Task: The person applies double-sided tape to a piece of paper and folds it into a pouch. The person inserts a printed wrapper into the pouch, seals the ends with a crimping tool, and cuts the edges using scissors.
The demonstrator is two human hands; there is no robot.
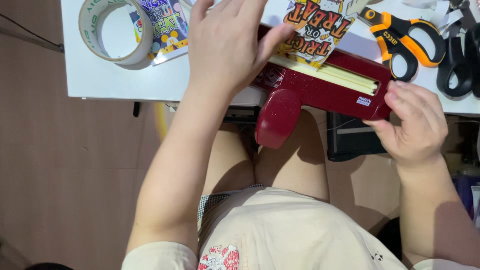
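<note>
A dark red glittery paper punch (320, 85) lies along the near edge of a white table (100, 80), its lever hanging over the edge. A colourful printed card (315, 25) is fed into its slot from the far side. My left hand (225, 45) rests flat over the punch's left end, fingers spread and touching the card. My right hand (412, 122) grips the punch's right end between thumb and fingers.
A roll of pale tape (115, 30) sits at the table's left, beside another printed sheet (167, 25). Orange-and-black scissors (405, 40) and black-handled scissors (462, 55) lie at the right. My knees are under the table, above a brown floor.
</note>
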